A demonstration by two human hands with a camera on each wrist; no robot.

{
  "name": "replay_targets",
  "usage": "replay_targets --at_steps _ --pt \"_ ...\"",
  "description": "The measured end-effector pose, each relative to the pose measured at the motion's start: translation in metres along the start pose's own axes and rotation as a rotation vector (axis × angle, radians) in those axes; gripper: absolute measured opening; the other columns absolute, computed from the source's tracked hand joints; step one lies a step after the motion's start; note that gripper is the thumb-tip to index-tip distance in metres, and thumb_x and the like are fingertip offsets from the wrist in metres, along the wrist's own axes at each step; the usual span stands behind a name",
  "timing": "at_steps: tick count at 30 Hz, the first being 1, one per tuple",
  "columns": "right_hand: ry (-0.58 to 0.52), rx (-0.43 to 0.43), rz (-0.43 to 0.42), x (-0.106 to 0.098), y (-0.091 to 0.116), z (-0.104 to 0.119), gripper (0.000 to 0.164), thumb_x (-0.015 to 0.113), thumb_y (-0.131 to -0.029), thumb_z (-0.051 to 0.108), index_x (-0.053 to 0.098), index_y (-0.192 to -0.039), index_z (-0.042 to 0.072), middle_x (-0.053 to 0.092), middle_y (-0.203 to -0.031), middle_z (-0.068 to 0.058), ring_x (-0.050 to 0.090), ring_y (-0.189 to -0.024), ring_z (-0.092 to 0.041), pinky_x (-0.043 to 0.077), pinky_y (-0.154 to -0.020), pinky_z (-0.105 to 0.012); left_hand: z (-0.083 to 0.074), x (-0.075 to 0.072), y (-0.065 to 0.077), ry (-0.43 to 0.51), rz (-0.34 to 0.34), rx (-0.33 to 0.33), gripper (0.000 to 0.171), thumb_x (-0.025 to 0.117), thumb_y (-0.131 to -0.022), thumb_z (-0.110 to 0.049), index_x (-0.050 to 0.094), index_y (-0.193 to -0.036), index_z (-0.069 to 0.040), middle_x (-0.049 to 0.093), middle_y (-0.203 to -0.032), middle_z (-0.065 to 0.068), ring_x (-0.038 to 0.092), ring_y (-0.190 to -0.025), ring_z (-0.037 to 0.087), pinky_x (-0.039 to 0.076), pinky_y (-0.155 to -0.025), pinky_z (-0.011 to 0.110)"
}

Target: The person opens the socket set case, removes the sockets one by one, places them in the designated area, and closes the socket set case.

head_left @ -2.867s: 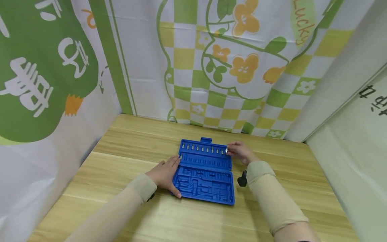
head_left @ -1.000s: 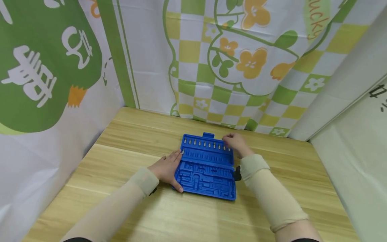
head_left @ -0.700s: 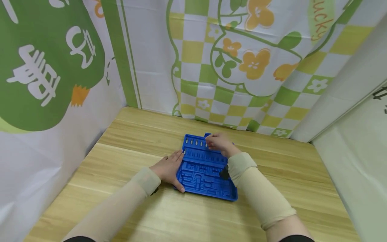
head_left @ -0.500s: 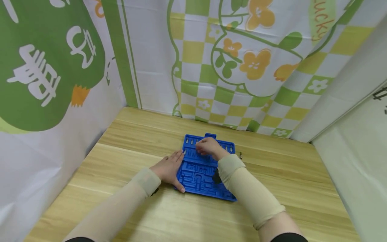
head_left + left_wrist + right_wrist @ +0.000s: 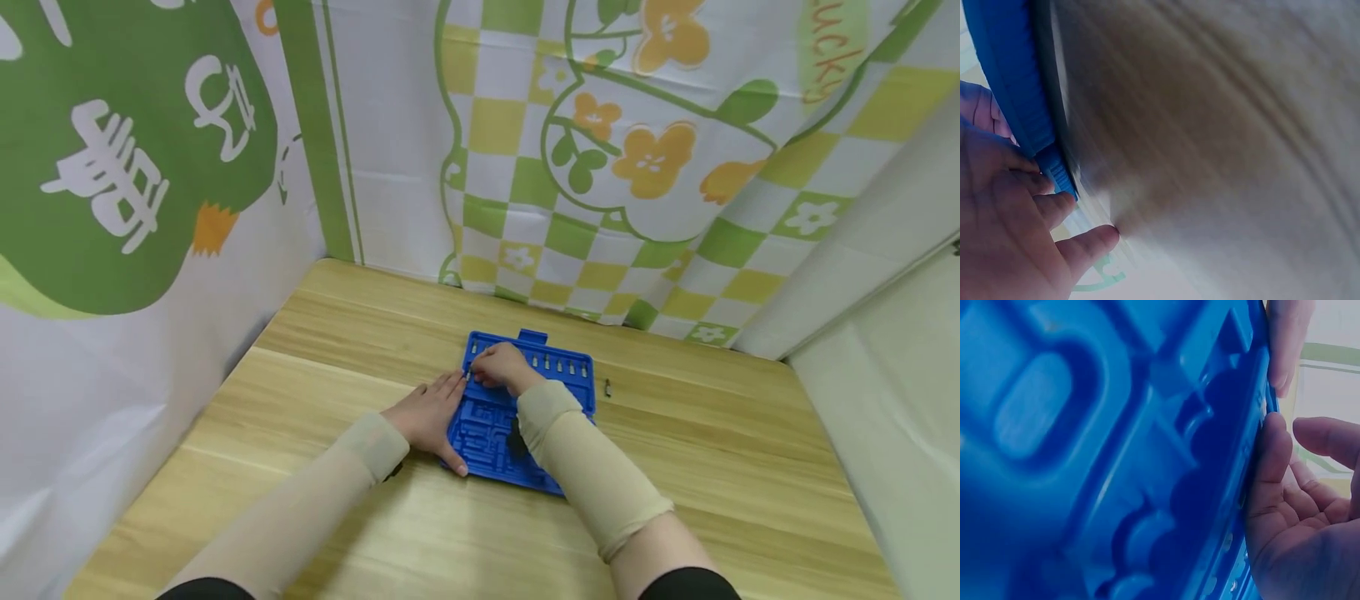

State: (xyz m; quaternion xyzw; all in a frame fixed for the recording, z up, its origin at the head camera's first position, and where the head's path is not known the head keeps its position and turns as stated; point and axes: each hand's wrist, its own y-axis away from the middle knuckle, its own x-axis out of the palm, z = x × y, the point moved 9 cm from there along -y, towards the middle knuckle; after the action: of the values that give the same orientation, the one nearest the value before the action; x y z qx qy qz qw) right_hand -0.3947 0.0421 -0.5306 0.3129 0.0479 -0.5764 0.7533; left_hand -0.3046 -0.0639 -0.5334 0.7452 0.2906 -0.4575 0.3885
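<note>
Left hand (image 5: 429,417) spread along blue case (image 5: 478,437), right hand (image 5: 504,367) curled above it, grip unclear

A small indoor nook, whether home or workroom unclear. Printed curtains (image 5: 517,179) border a wooden desk (image 5: 712,442) on three sides.

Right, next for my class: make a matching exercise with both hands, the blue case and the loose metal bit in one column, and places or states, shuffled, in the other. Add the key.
Column one
1. left hand
2. right hand
3. blue case
4. loose metal bit

Column two (head view)
A. over the blue case's upper half
B. on the table, right of the blue case
C. at the blue case's left edge
D. lying open

Pairs: 1-C, 2-A, 3-D, 4-B
</note>
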Motion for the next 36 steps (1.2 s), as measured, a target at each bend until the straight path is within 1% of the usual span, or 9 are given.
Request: replay_targets --at_steps 5,11,15,18,24,29,32,34,36 --pt "-0.113 0.048 0.002 -0.001 0.0 -0.002 0.021 0.064 -0.1 0.004 0.071 -0.116 -0.007 0.072 -0.088 -0.009 0.066 -0.074 -0.012 0.058 -0.067 -0.023 -0.003 -0.001 -0.002 -0.008 0.008 0.011 0.145 0.08 -0.066 -0.079 0.012 -0.164 0.002 0.005 -0.172 0.018 0.007 -0.157 0.033 0.022 -0.121 0.057" --pt "-0.245 0.101 0.033 -0.001 -0.002 -0.01 0.025 0.065 -0.099 0.004 0.068 -0.121 -0.007 0.066 -0.077 -0.003 0.062 -0.066 -0.008 0.053 -0.06 -0.018 -0.002 0.001 -0.005 0.023 0.02 0.002 0.146 0.082 -0.065 -0.078 0.01 -0.164 0.001 0.004 -0.172 0.017 0.006 -0.158 0.031 0.021 -0.122 0.058" --pt "-0.312 0.121 0.057 0.001 -0.006 -0.016 0.028 0.066 -0.099 0.004 0.068 -0.125 -0.007 0.065 -0.077 -0.001 0.058 -0.06 -0.003 0.052 -0.058 -0.015 0.001 0.002 -0.007 0.035 0.016 -0.001 0.147 0.084 -0.064 -0.077 0.01 -0.164 0.003 0.005 -0.172 0.018 0.008 -0.158 0.031 0.022 -0.121 0.058" --pt "-0.34 0.106 0.069 0.003 -0.009 -0.017 0.03 0.065 -0.101 0.005 0.068 -0.128 -0.007 0.065 -0.082 -0.001 0.057 -0.062 -0.003 0.052 -0.059 -0.015 0.002 0.001 -0.007 0.039 0.012 0.001 0.146 0.084 -0.065 -0.076 0.011 -0.164 0.003 0.005 -0.172 0.018 0.008 -0.157 0.031 0.022 -0.121 0.059" --pt "-0.304 0.008 0.061 0.003 -0.008 -0.01 0.03 0.059 -0.106 0.009 0.065 -0.131 -0.007 0.066 -0.101 -0.007 0.062 -0.084 -0.011 0.057 -0.078 -0.023 -0.002 -0.001 -0.01 0.014 0.021 0.015 0.144 0.081 -0.067 -0.078 0.01 -0.164 0.002 0.003 -0.172 0.017 0.008 -0.157 0.031 0.022 -0.121 0.058" --pt "-0.302 -0.043 0.055 -0.002 -0.005 -0.013 0.029 0.058 -0.105 0.004 0.063 -0.13 -0.01 0.067 -0.116 -0.017 0.066 -0.101 -0.022 0.057 -0.092 -0.032 -0.005 -0.001 -0.013 0.006 0.011 0.022 0.146 0.079 -0.066 -0.081 0.011 -0.164 0.001 0.005 -0.172 0.016 0.008 -0.157 0.031 0.022 -0.121 0.058" --pt "-0.215 -0.065 0.047 -0.003 -0.003 -0.012 0.026 0.061 -0.103 0.003 0.066 -0.126 -0.009 0.068 -0.117 -0.02 0.069 -0.102 -0.025 0.058 -0.089 -0.032 -0.005 0.0 -0.01 0.019 0.004 0.025 0.146 0.081 -0.065 -0.08 0.012 -0.164 0.002 0.007 -0.172 0.016 0.009 -0.157 0.032 0.022 -0.121 0.06" --pt "-0.135 -0.08 0.031 -0.001 -0.002 -0.012 0.023 0.064 -0.102 0.003 0.068 -0.122 -0.007 0.07 -0.111 -0.018 0.07 -0.096 -0.024 0.06 -0.083 -0.031 -0.006 0.001 -0.007 0.023 0.001 0.026 0.145 0.081 -0.065 -0.079 0.013 -0.164 0.001 0.008 -0.172 0.016 0.01 -0.157 0.032 0.023 -0.12 0.06" --pt "-0.067 -0.075 0.027 0.001 -0.001 -0.013 0.021 0.066 -0.101 0.005 0.07 -0.119 -0.005 0.072 -0.102 -0.014 0.069 -0.086 -0.019 0.06 -0.076 -0.028 -0.006 0.003 -0.003 0.025 0.001 0.025 0.145 0.082 -0.064 -0.079 0.013 -0.164 0.001 0.008 -0.172 0.016 0.011 -0.157 0.033 0.023 -0.12 0.061"
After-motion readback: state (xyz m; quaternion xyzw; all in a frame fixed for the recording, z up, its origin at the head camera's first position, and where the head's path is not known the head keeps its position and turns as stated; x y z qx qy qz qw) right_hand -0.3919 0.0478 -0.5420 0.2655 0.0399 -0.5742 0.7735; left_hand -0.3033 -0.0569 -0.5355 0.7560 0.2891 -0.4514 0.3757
